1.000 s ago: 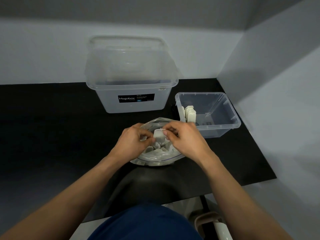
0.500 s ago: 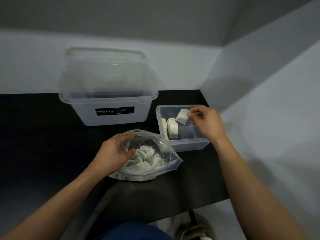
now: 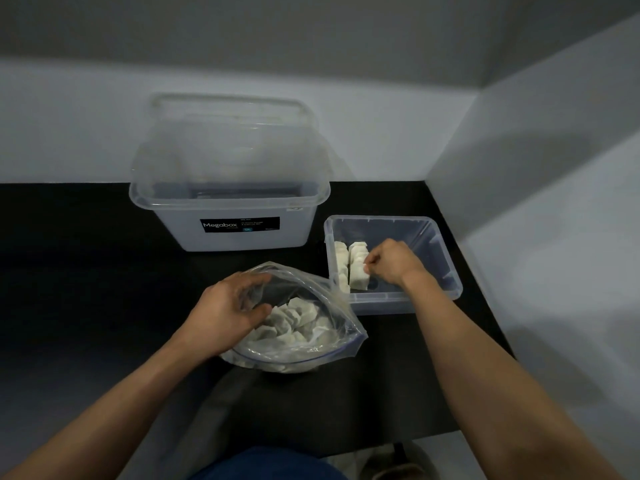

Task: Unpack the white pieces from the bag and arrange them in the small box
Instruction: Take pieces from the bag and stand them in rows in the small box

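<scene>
A clear zip bag (image 3: 322, 327) lies open on the black table, with several white pieces (image 3: 294, 318) inside. My left hand (image 3: 228, 306) grips the bag's left rim at its mouth. To the right stands the small clear box (image 3: 446, 271), with two rows of white pieces (image 3: 356, 268) standing along its left wall. My right hand (image 3: 391, 261) is inside the box, fingers curled and pinching a white piece against the right-hand row.
A large clear tub (image 3: 225, 202) with a Megabox label stands behind the bag, its lid leaning against the back wall. White walls close in at the back and right. The black table (image 3: 86, 289) stretches left; its front edge is near my body.
My right hand carried a white piece from the bag over to the small box and lowered it against the standing rows. My left hand stayed on the bag's mouth.
</scene>
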{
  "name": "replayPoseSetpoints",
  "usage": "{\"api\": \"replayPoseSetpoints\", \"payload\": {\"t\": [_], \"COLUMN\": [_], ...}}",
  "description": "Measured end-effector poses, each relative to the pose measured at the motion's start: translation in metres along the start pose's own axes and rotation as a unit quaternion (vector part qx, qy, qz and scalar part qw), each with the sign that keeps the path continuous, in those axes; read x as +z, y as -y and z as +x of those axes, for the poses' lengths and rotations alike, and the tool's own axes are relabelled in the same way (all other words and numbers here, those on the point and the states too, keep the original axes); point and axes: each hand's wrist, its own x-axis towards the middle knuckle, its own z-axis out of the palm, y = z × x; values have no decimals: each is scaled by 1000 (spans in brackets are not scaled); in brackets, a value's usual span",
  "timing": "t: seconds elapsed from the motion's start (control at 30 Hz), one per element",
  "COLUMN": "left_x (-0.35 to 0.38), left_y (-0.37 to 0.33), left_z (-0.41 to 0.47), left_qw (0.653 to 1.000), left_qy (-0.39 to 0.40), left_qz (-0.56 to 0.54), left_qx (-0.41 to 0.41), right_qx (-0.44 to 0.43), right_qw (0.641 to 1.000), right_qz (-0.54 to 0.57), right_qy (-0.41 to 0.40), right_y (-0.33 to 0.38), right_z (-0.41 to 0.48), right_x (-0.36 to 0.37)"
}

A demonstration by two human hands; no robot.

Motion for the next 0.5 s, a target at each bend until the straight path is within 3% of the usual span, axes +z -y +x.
{"api": "replayPoseSetpoints", "payload": {"t": [0.37, 0.5], "left_x": [0, -2], "left_y": [-3, -1], "left_z": [0, -4], "left_qw": [1000, 999], "left_qy": [12, 13], "left_qz": [21, 31], "left_qx": [8, 8], "right_qx": [16, -12], "right_qw": [998, 982], "right_qz": [-26, 102], "right_qy": [-62, -157], "right_y": [0, 19], "right_z": [-9, -58], "right_x": [-7, -27]}}
